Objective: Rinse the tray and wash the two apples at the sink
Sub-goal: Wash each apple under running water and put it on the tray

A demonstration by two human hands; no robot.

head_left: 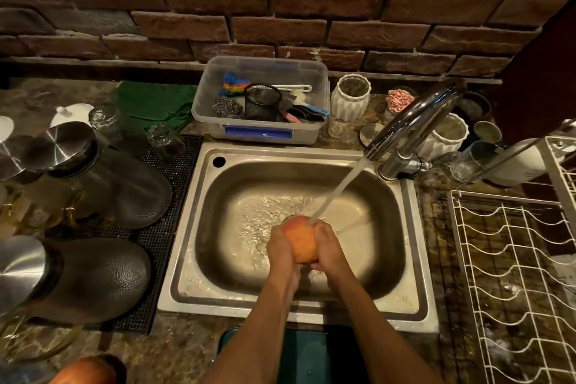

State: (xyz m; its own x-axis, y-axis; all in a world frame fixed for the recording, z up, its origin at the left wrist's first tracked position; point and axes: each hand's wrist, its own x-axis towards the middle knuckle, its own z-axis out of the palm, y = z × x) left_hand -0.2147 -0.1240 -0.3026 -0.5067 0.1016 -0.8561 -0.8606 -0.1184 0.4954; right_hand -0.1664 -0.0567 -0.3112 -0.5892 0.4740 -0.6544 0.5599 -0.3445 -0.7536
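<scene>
An orange-red apple point(300, 238) is held over the steel sink point(187, 227), clasped between both palms. My left hand point(280, 248) presses its left side and my right hand point(326, 246) presses its right side. Water streams from the chrome faucet point(408, 128) onto the top of the apple. A second apple point(85, 371) lies on the counter at the bottom left, partly cut off by the frame edge. A dark teal tray point(307, 355) sits on the counter just in front of the sink, mostly hidden under my forearms.
Dark glass jars with steel lids point(93, 277) lie on a black mat at the left. A clear plastic box of scrubbers point(261, 100) stands behind the sink. White ribbed cups point(350, 97) stand near the faucet. A white wire dish rack point(514, 274) fills the right side.
</scene>
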